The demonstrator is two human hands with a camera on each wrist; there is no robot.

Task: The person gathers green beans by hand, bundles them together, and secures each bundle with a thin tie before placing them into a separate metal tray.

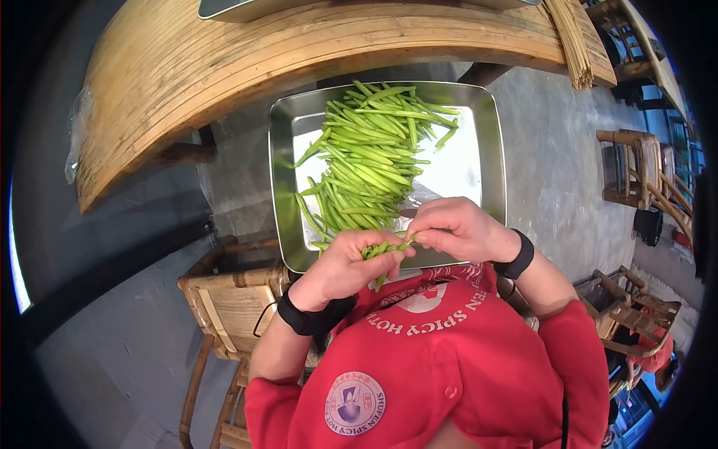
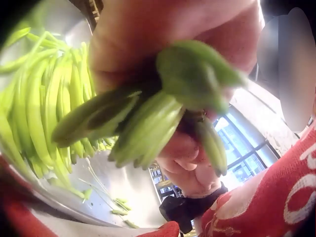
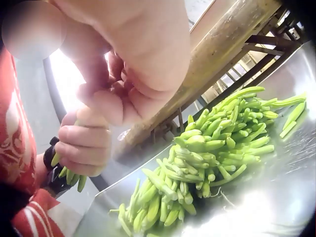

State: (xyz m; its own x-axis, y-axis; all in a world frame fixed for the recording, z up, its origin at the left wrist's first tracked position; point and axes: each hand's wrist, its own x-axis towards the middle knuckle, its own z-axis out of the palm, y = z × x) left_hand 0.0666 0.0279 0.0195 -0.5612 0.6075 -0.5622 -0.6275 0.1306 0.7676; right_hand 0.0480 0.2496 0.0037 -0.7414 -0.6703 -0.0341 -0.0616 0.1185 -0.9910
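My left hand [image 1: 351, 262] grips a small bunch of green beans [image 2: 145, 128], whose ends stick out past the fingers. Close beside it, the right hand [image 1: 467, 228] pinches the tip of one bean between thumb and forefinger. Both hands are over the near edge of a rectangular metal tray [image 1: 491, 172]. A large heap of green beans [image 1: 366, 161] fills the left and middle of the tray. Snapped-off ends and thin strings [image 2: 120, 205] lie on the tray floor in the left wrist view.
Beyond the tray runs a curved bamboo table [image 1: 299, 56], with a bundle of thin sticks [image 1: 568, 45] at its right end. A bamboo chair [image 1: 232, 299] stands at the left, and more bamboo chairs [image 1: 636, 168] at the right. The person wears a red shirt [image 1: 449, 359].
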